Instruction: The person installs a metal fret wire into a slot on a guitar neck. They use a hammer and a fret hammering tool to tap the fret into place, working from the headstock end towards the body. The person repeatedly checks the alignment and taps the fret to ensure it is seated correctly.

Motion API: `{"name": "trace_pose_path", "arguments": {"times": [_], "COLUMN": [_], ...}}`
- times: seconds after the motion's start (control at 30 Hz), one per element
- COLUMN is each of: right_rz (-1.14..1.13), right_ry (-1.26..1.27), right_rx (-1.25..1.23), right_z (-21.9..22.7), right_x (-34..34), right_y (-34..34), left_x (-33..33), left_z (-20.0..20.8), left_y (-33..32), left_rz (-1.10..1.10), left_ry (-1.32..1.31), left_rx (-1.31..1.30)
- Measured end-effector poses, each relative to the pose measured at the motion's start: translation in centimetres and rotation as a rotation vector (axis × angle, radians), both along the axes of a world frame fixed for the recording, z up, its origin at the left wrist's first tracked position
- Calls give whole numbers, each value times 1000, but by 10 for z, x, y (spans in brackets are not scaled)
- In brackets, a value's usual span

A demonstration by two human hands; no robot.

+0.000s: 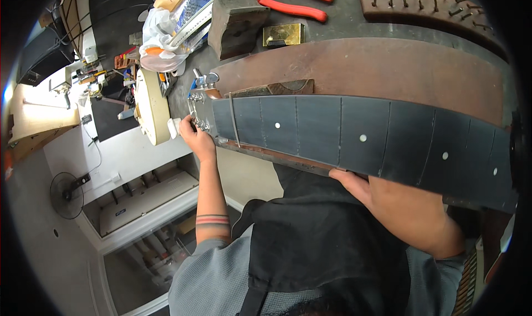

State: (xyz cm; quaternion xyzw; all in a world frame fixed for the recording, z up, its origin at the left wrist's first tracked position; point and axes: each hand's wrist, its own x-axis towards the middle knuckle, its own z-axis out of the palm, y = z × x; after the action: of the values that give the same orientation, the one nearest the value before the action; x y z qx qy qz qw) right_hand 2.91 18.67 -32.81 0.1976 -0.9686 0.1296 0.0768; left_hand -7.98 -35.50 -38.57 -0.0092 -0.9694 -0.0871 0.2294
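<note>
A guitar neck with a black fretboard (316, 127) lies across the bench in front of me. It carries white dot inlays and thin cross slots, with no raised frets visible. A pale strip, likely the nut (233, 119), crosses its left end, beside the headstock with metal tuning pegs (198, 102). My left hand (195, 137) is closed at the near side of the headstock, fingers curled about the tuners. My right hand (368, 191) grips the neck's near edge from below, thumb along the side, its other fingers hidden underneath.
Behind the neck lie a long curved brown board (388, 66) and a small wooden block (288, 87). Farther back are red-handled pliers (293, 5), a brass-coloured block (283, 35), a dark metal block (235, 25) and a pegged wooden rack (426, 8). A cream guitar body (149, 105) stands left.
</note>
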Motion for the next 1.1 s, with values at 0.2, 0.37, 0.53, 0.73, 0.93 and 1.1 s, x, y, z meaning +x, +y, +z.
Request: {"name": "trace_pose_path", "arguments": {"times": [0.2, 0.37, 0.53, 0.73, 0.93, 1.1], "right_rz": [69, 91, 114, 124, 113, 98], "right_ry": [-49, -76, -105, -122, -142, -202], "right_rx": [-20, -31, -50, -51, -30, -2], "right_z": [8, 10, 9, 8, 5, 3], "right_x": [0, 1, 5, 6, 3, 0], "right_y": [0, 1, 7, 9, 9, 3], "left_x": [6, -1, 3, 5, 4, 5], "left_z": [-4, 7, 12, 13, 11, 2], "left_y": [-33, 3, 16, 15, 18, -38], "left_rz": [31, 57, 69, 59, 53, -18], "left_ry": [-40, -67, -86, -100, -123, -105], "left_rx": [-131, -110, -123, -161, -211, -367]}}
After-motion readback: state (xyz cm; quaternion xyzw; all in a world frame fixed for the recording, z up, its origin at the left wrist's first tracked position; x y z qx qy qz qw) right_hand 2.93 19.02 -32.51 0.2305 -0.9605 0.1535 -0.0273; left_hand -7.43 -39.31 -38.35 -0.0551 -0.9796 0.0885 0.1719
